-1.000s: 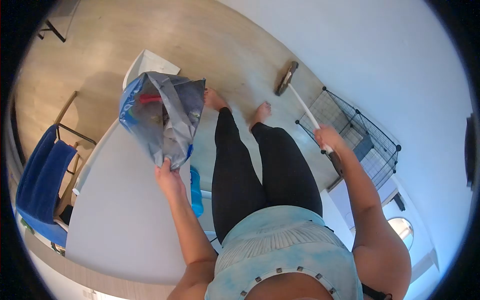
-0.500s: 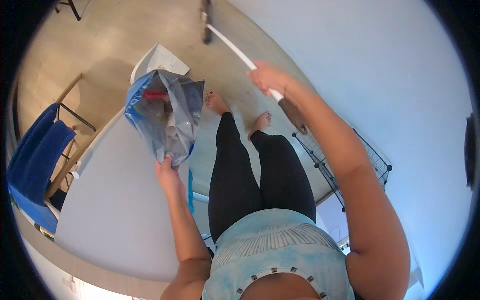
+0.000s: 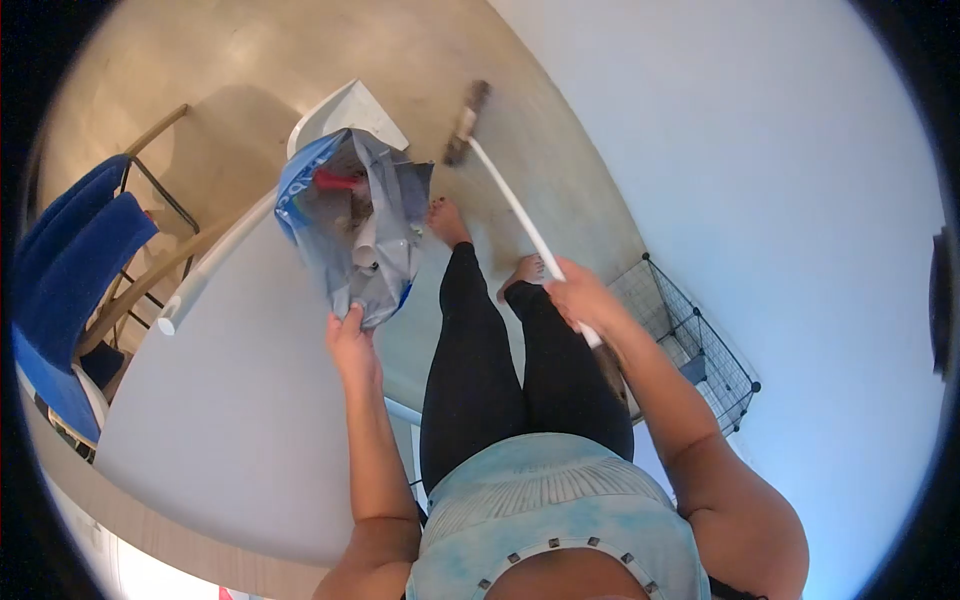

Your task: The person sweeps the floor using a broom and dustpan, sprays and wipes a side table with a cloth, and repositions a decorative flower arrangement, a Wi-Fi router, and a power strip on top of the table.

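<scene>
My left hand (image 3: 352, 338) is closed on the edge of a grey and blue plastic bag (image 3: 395, 225), whose opening shows a red item and a white roll-like piece inside. Behind the bag, a white dustpan (image 3: 358, 112) is partly hidden; its long white handle (image 3: 215, 262) seems to run down beside the table. My right hand (image 3: 583, 300) grips the white stick of a broom (image 3: 517, 208). The dark broom head (image 3: 467, 122) is over the floor beyond my feet, right of the dustpan, and looks slightly blurred.
A white table (image 3: 230, 430) lies at the left, with a blue-covered chair (image 3: 85, 250) beyond it. On the right, a black wire grid enclosure (image 3: 700, 345) stands by the pale wall (image 3: 780, 200). My bare feet are on the floor (image 3: 400, 50).
The broom first swung up and left with my right hand, then came back down and right. The bag, my left hand and the dustpan have shifted slightly right in view.
</scene>
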A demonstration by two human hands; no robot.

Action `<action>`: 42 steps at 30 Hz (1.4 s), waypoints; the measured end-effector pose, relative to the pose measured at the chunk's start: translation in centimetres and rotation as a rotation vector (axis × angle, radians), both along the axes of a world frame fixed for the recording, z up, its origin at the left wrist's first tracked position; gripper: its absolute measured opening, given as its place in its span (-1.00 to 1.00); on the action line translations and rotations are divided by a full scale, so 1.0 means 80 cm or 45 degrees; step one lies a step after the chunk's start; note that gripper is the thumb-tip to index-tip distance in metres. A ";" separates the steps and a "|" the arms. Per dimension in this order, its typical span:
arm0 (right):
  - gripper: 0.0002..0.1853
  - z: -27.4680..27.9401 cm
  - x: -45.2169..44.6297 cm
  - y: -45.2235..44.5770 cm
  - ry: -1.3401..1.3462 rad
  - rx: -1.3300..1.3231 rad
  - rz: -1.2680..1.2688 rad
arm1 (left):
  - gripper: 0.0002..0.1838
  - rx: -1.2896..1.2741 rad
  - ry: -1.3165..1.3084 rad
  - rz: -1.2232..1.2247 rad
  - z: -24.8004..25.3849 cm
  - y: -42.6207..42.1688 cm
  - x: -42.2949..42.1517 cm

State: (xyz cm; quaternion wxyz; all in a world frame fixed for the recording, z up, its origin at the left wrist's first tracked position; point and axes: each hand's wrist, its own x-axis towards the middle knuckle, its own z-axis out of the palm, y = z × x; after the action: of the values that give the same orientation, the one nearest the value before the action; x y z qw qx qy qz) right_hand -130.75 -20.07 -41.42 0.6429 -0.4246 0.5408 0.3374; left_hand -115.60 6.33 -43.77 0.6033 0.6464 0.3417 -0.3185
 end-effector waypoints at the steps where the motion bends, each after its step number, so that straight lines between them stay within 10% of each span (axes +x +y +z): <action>1: -0.58 -0.020 0.024 0.004 -0.083 -0.023 -0.012 | -0.64 -0.041 -0.014 -0.015 0.000 -0.001 0.000; 7: -0.67 -0.083 0.150 -0.020 -0.332 -0.098 0.072 | -0.63 -0.004 0.046 0.037 0.009 -0.037 0.024; 15: -0.59 0.063 -0.063 -0.134 0.358 -0.186 0.301 | -0.65 -0.022 -0.013 0.239 0.026 -0.083 0.061; 20: -0.69 0.022 -0.057 -0.209 0.418 -0.092 0.445 | -0.66 -0.010 -0.189 0.502 0.030 -0.119 0.140; 42: -0.87 -0.044 0.399 -0.255 -0.035 -0.205 0.660 | -0.65 -0.018 -0.377 0.825 0.044 -0.126 0.257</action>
State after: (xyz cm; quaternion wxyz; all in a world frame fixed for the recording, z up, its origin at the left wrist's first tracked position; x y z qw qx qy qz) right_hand -98.80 -40.50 -44.92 0.5066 -0.6032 0.4305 0.4407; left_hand -95.05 -3.76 -40.24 0.7205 0.5393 0.4355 -0.0158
